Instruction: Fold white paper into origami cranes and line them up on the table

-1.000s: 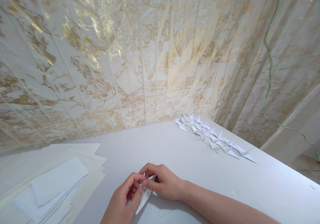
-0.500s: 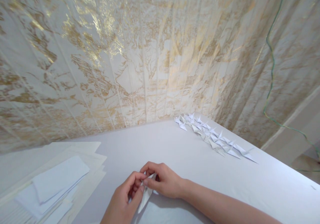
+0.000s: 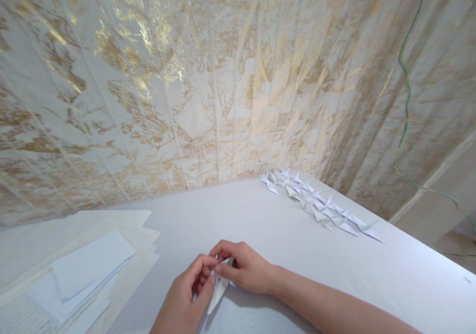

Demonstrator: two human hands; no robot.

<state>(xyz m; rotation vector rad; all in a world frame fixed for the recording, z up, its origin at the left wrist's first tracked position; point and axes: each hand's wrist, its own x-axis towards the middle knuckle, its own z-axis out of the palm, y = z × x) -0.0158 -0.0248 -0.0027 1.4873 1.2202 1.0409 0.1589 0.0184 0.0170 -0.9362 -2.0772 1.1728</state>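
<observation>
Between my hands is a small piece of folded white paper (image 3: 218, 296), its pointed lower end hanging down toward me. My left hand (image 3: 189, 287) pinches it from the left with thumb and fingers. From the right, my right hand (image 3: 241, 267) grips its upper part, thumb and fingertips closed on the fold. The fingers cover much of the paper, so its full shape is hidden. Both hands meet just above the white table (image 3: 208, 215), near its front.
Several folded paper cranes (image 3: 312, 200) stand in rows along the table's right back edge. At the left lie stacked sheets of white paper (image 3: 92, 264), some overlapping. A gold-patterned wall covering (image 3: 208, 86) rises behind, and a green cord (image 3: 407, 100) hangs at the right.
Both hands keep their hold on the folded paper and have barely moved. The whole view has shifted very slightly.
</observation>
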